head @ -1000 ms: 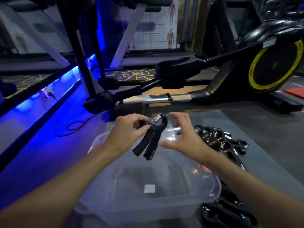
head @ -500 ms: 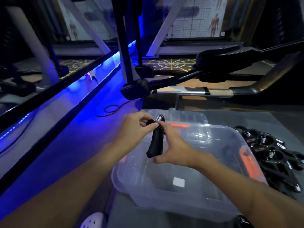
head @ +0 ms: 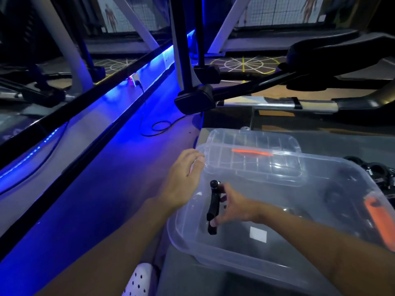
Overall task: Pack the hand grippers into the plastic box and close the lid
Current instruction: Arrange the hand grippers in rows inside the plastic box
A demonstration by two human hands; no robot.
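Observation:
A clear plastic box [head: 188, 242] stands open on the floor mat in front of me. Its clear lid [head: 256, 146] with an orange latch lies behind it, leaning on the far rim. My right hand [head: 235, 206] holds a black hand gripper [head: 213, 208] upright inside the box, near its left wall, fingers curled round the handles. My left hand [head: 183, 178] rests on the box's far left corner with relaxed fingers. A pile of black hand grippers [head: 378, 169] lies on the mat at the right edge of the view.
An elliptical trainer's black arms and foot [head: 196, 99] stand just behind the box. A blue-lit floor strip [head: 106, 103] runs along the left, with a looped cable [head: 160, 127]. A white perforated shoe [head: 139, 280] sits at the bottom, left of the box.
My left hand let go of the hand gripper and moved to the box's corner. My right hand lowered the gripper down into the box. The camera tilted down and left.

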